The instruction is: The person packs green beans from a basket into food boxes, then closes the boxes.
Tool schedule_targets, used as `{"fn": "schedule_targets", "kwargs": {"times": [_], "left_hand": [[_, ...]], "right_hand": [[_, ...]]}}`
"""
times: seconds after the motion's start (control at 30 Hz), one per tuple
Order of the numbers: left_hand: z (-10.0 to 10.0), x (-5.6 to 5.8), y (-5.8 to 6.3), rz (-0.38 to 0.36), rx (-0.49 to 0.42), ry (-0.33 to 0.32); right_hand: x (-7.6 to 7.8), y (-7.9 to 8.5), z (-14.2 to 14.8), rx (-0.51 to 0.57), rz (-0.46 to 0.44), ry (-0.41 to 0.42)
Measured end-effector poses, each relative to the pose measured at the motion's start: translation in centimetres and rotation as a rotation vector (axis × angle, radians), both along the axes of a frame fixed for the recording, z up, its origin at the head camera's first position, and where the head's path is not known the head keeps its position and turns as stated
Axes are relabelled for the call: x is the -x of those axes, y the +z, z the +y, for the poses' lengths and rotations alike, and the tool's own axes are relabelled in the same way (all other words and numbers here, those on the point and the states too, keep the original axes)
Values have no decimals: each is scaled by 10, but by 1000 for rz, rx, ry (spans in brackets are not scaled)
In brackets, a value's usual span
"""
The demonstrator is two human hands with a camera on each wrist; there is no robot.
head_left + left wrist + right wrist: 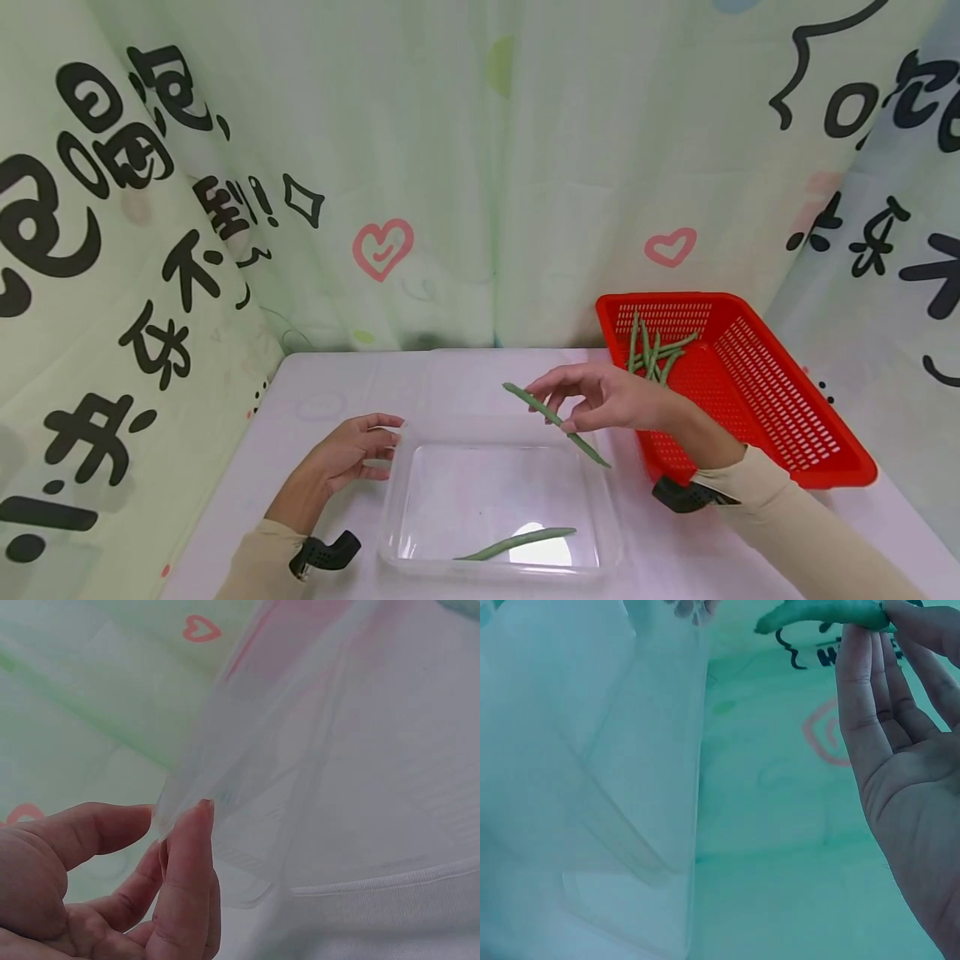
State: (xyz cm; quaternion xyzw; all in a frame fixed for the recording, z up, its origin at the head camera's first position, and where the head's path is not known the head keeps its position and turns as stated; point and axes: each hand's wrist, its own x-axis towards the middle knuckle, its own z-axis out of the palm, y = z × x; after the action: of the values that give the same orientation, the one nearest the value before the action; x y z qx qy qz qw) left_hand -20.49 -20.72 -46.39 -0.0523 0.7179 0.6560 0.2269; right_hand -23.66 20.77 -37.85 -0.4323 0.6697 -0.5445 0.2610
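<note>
A green bean is pinched between the thumb and fingers of my right hand, slanting over the right far corner of a clear plastic box. In the right wrist view the same bean crosses the fingertips. Another green bean lies inside the box near its front wall. At the box's left far corner, my left hand touches the outside with loosely bent fingers. The left wrist view shows those fingertips right at the box's corner.
To the right stands a red perforated basket with several green beans at its far left end. The box and basket sit on a white-covered table. Printed curtains hang behind and at both sides.
</note>
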Motion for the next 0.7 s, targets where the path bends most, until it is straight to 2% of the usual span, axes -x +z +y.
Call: {"fn": "schedule_targets", "kwargs": {"times": [0.2,0.5,0.7], "left_hand": [[0,0,-1,-6,-4,-3],[-1,-2,1,-12,-12,-7],[0,-2,1,-13,-11,0]], "right_hand": [[-12,-1,-14,-78,-34,74],[-23,-6,-31,-148,-35,179],[-26,-11,-40,-135,-19,252]]}}
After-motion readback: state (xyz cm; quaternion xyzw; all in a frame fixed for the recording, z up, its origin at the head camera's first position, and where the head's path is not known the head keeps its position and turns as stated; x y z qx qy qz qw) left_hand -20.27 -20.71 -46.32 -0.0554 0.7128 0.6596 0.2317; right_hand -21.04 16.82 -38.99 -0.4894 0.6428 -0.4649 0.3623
